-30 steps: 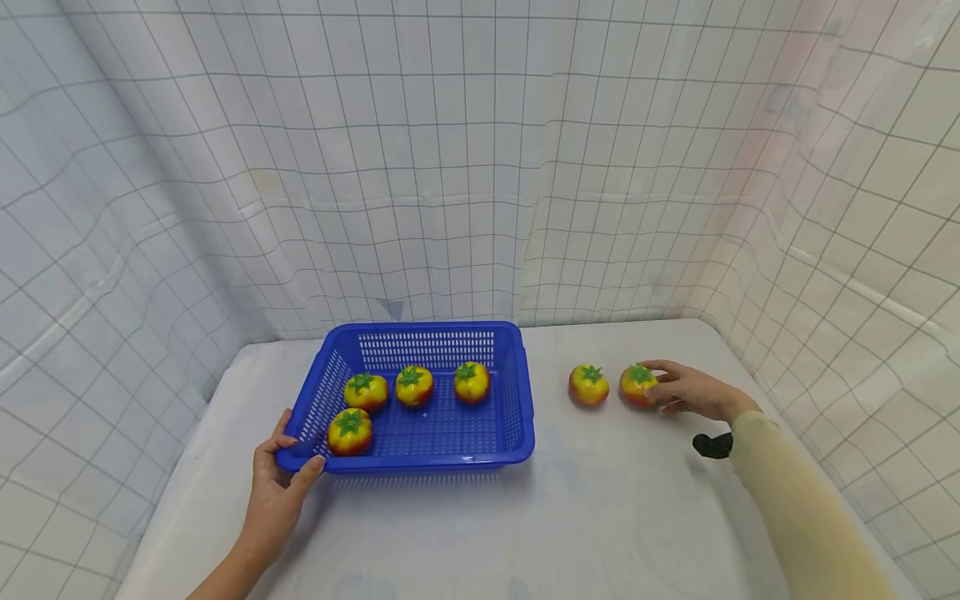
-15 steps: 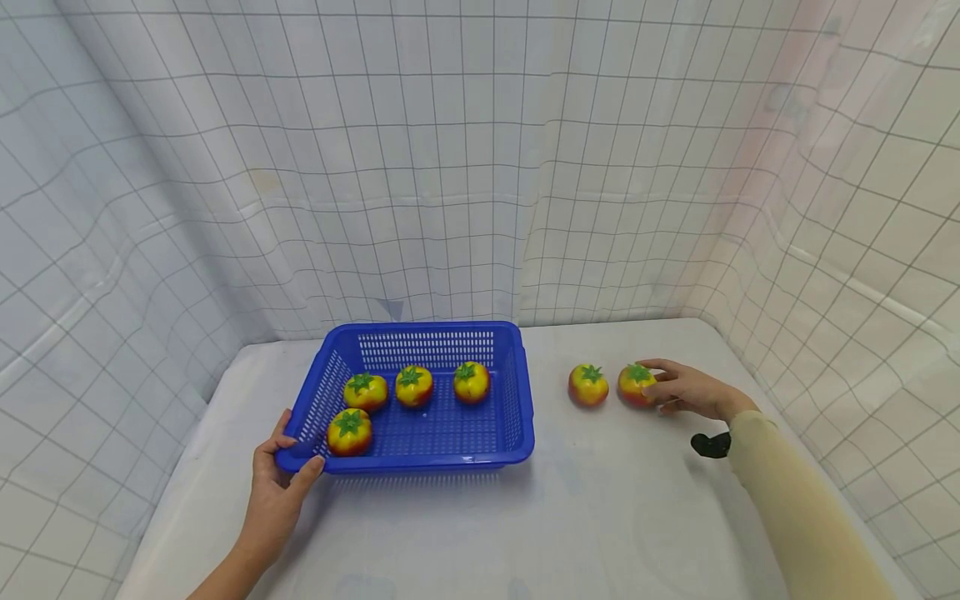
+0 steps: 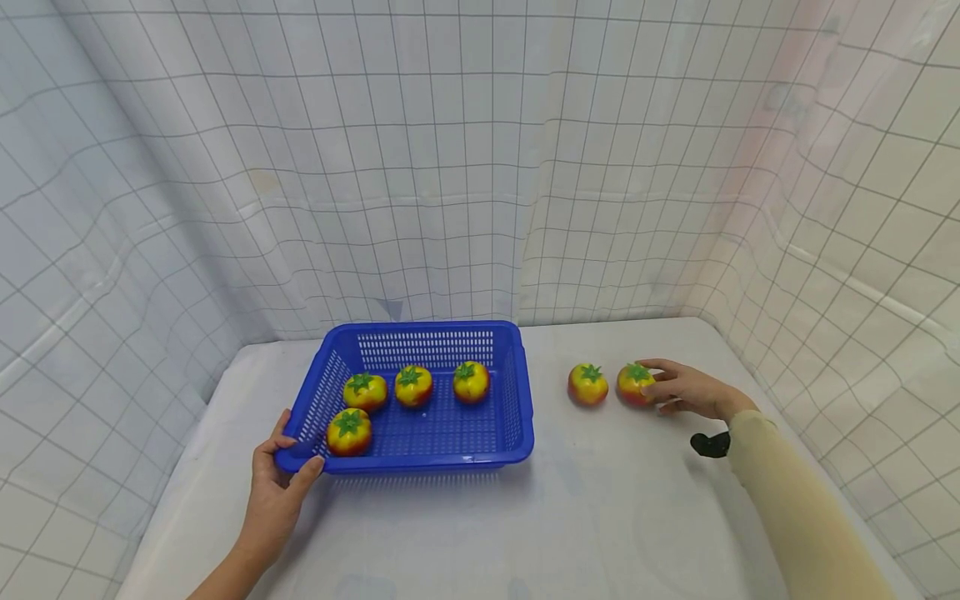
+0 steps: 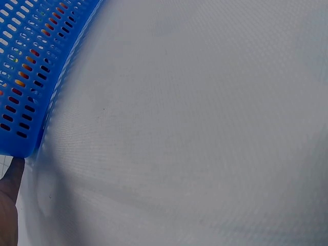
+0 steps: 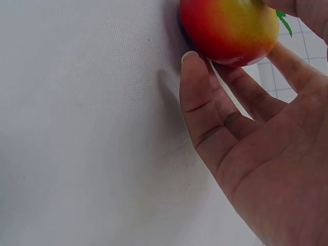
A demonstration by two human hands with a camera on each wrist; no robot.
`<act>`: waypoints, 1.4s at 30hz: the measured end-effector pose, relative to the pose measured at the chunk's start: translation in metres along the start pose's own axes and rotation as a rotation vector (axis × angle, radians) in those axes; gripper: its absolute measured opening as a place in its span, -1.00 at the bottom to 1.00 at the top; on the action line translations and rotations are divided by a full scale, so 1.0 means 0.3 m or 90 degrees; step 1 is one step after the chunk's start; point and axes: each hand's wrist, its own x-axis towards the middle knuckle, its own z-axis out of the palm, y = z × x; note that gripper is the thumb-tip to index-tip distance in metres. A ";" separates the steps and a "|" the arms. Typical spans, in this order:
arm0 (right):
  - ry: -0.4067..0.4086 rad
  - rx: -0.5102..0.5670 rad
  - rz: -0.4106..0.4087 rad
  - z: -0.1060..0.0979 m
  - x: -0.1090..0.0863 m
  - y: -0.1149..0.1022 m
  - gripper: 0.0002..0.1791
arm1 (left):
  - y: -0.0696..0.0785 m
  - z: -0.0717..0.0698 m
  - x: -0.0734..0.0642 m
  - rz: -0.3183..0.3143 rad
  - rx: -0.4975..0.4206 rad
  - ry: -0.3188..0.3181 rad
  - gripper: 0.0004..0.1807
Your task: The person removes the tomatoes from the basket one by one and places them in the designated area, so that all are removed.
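Note:
My left hand (image 3: 273, 492) grips the near left corner of a blue plastic basket (image 3: 420, 461), thumb at the front rim and fingers over the left rim. In the left wrist view, the thumb (image 4: 11, 182) meets the slotted basket wall (image 4: 36, 77). Several yellow-red tomatoes with green leafy tops, one a front-left tomato (image 3: 348, 433), lie inside. On the table to the right, my right hand (image 3: 693, 392) holds another tomato (image 3: 634, 387) from its right side. The right wrist view shows thumb and fingers around this glossy tomato (image 5: 230, 31).
A loose tomato (image 3: 588, 385) sits between the basket and the held one. White cloth covers the table (image 3: 585, 517). Grid-patterned white curtains (image 3: 450, 167) enclose its back and sides. A black piece (image 3: 710, 445) juts from the right sleeve (image 3: 795, 508).
The tomato at my right hand has shifted very slightly left. My left hand and the basket stay essentially where they were.

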 end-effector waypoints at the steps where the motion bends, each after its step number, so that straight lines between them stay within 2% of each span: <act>1: -0.001 0.001 0.000 0.000 0.001 0.000 -0.13 | 0.000 0.000 0.000 0.000 0.002 0.001 -0.52; 20: -0.001 -0.006 0.008 -0.002 -0.001 0.001 -0.08 | -0.001 -0.001 -0.002 0.004 0.015 0.002 -0.52; 29: 0.003 -0.029 0.003 0.001 -0.004 0.004 -0.08 | -0.008 -0.005 -0.003 0.023 0.000 -0.003 -0.54; 42: -0.009 -0.022 -0.017 -0.022 -0.024 0.005 -0.13 | -0.008 -0.006 -0.001 0.012 0.017 0.000 -0.54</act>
